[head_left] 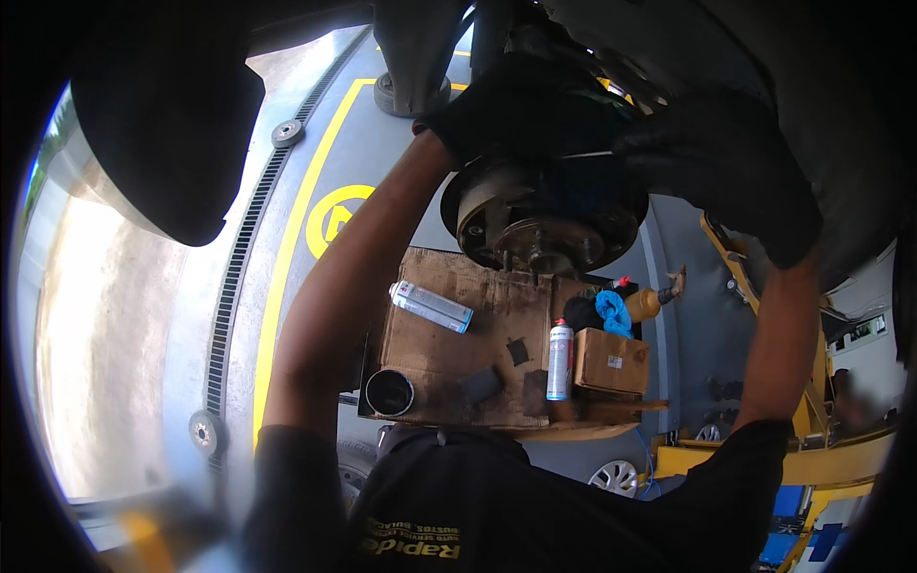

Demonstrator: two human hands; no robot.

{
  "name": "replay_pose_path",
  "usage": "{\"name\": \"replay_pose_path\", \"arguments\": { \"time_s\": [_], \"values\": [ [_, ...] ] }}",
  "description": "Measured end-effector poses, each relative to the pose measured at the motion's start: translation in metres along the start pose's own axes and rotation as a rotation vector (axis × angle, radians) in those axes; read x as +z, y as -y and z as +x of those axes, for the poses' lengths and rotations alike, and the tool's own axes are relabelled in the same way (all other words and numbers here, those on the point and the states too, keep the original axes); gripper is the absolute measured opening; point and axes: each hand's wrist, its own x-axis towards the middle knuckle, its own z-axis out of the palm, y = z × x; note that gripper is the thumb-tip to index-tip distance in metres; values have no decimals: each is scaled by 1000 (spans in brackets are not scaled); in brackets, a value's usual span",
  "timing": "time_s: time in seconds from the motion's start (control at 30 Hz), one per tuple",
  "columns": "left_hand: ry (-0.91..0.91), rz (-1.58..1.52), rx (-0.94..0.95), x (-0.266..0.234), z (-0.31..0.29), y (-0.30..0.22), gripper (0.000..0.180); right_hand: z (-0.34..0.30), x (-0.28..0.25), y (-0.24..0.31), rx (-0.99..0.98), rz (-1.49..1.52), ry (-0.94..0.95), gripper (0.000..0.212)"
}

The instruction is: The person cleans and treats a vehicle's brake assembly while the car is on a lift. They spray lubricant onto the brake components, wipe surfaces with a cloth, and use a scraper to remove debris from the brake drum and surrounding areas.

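A rusty wheel hub [544, 239] with studs hangs above the work surface, with a curved brake shoe [478, 202] at its left side. My left hand [525, 110], in a black glove, reaches over the top of this assembly; its fingers are lost in the dark. At the upper right of the hub is my right hand [721, 162], also black-gloved, with the fingers curled inward. A thin pale metal shaft [587, 154] runs from its fingertips toward the left hand. Shadow hides what kind of tool it is.
Below the hub lies a cardboard sheet [458, 349] bearing a tipped spray can [430, 306], an upright spray can [560, 363], a box [611, 361], a blue cloth [613, 313], an amber bottle [645, 304] and a black cup [390, 392]. Dark vehicle bodywork [162, 124] hangs left.
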Motion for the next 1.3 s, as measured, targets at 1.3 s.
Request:
{"name": "replay_pose_path", "arguments": {
  "time_s": [1.3],
  "values": [
    [729,259,-92,212,95,-85,18,-192,148,165,1350,467,-338,33]
  ]
}}
